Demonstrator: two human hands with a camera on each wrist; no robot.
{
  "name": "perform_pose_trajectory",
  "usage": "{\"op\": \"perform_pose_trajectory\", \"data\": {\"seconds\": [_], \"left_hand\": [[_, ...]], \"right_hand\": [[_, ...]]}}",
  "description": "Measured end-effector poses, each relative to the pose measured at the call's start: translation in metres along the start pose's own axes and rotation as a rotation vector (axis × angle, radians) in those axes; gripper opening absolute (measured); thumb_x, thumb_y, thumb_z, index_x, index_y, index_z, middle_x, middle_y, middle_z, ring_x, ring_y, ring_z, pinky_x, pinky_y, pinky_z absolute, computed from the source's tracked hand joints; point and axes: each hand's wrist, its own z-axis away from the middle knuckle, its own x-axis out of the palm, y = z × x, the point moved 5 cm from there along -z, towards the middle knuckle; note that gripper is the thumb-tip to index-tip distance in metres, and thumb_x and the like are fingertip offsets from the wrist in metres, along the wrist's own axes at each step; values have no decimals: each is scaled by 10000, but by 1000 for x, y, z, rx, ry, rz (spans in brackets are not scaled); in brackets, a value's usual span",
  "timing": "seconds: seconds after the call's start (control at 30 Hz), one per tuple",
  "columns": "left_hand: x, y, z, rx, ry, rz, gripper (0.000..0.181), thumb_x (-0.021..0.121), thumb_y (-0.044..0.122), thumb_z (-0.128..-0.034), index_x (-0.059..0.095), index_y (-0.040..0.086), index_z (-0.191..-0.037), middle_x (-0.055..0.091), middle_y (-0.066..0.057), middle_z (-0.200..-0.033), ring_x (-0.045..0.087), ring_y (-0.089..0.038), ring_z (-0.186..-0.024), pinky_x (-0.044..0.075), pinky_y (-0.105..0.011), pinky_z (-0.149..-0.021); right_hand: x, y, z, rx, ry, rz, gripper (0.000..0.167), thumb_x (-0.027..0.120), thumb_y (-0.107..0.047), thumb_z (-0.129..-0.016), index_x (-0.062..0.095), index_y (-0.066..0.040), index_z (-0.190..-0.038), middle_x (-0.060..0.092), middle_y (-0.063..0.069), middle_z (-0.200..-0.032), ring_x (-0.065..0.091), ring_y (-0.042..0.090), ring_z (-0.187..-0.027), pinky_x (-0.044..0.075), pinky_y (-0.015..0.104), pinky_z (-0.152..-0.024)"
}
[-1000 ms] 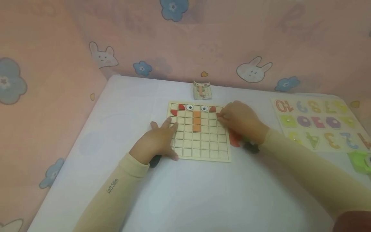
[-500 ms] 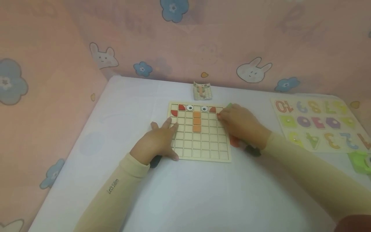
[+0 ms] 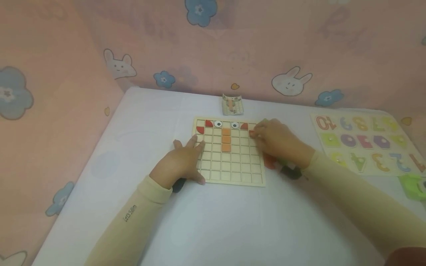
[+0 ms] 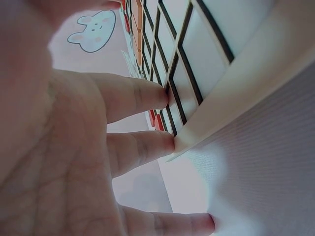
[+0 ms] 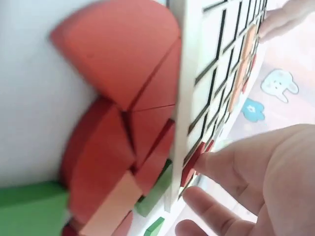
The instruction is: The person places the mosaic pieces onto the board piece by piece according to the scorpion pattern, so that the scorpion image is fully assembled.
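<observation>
A pale wooden grid board [image 3: 229,175] lies on the white table. Two eye tiles [image 3: 217,124], a column of orange squares [image 3: 226,139] and red quarter-circle pieces [image 3: 200,130] sit in its upper cells. My left hand [image 3: 179,160] rests spread along the board's left edge; in the left wrist view its straight fingers [image 4: 142,147] touch the rim. At the right edge, in the second row, my right hand [image 3: 283,140] holds a red quarter-circle piece [image 5: 192,164] between thumb and finger, seemingly in its cell. Part of that piece is hidden by the fingers.
Loose red pieces [image 5: 123,44] and green pieces [image 5: 29,209] lie against the board's right side, partly under my right wrist. Behind the board stands a small curled picture card [image 3: 232,106]. A number puzzle [image 3: 357,127] and a bright green object [image 3: 411,186] lie farther right.
My right hand has shifted slightly right and lower at the board's right edge, and more of the red piece there shows. My left hand and the board have stayed put.
</observation>
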Motion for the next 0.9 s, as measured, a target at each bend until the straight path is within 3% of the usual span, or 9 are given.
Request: {"op": "perform_pose_trajectory", "data": {"seconds": [0.1,0.23,0.4,0.5,0.63,0.73,0.9], "left_hand": [[1,1,0,-1,-3,6,1274,976,475,-729,226,162,-1709,67,-139,-1773,151,-623,-1499,538,-582,-972],[1,0,0,-3,-6,15,1278,977,471,-728,220,163,-1710,60,-139,-1774,133,-629,-1504,524,-596,-989],[0,-1,0,-5,-10,15,1280,974,471,-732,212,158,-1711,54,-146,-1773,113,-645,-1507,503,-626,-1010],[0,-1,0,-7,-14,18,1282,975,471,-732,209,159,-1712,51,-141,-1774,106,-644,-1509,504,-627,-1008],[1,-1,0,-5,-17,15,1283,977,473,-730,212,158,-1711,56,-142,-1774,121,-638,-1506,515,-617,-994],[1,-1,1,-1,-15,6,1280,976,473,-732,214,154,-1710,60,-149,-1772,143,-632,-1498,525,-609,-982],[0,0,1,5,-13,-6,1281,974,479,-733,213,148,-1710,62,-152,-1771,156,-630,-1492,534,-604,-968]], "right_hand": [[-3,1,-3,-22,6,-6,250,655,-174,-1032,794,-73,-1214,687,139,-1282,546,375,-1152,429,543,-1045],[-8,6,-6,-20,2,-41,261,601,-127,-1032,798,-99,-1200,686,131,-1292,539,380,-1202,398,557,-1090],[-17,22,5,102,-13,-179,336,550,-180,-1052,716,-64,-1320,615,163,-1423,447,398,-1397,282,583,-1202],[-19,30,24,135,-23,-206,325,593,-207,-1053,704,-52,-1315,626,165,-1390,479,386,-1345,318,590,-1180],[-14,32,53,18,-8,-64,249,733,-93,-975,764,-63,-1220,716,120,-1200,582,344,-1140,445,566,-1078],[-5,33,69,-70,20,16,268,798,-83,-944,795,-85,-1212,742,122,-1170,614,360,-1118,472,570,-1047],[5,36,86,-108,76,-14,271,791,-140,-966,795,-74,-1229,743,136,-1211,609,382,-1167,460,577,-1053]]}}
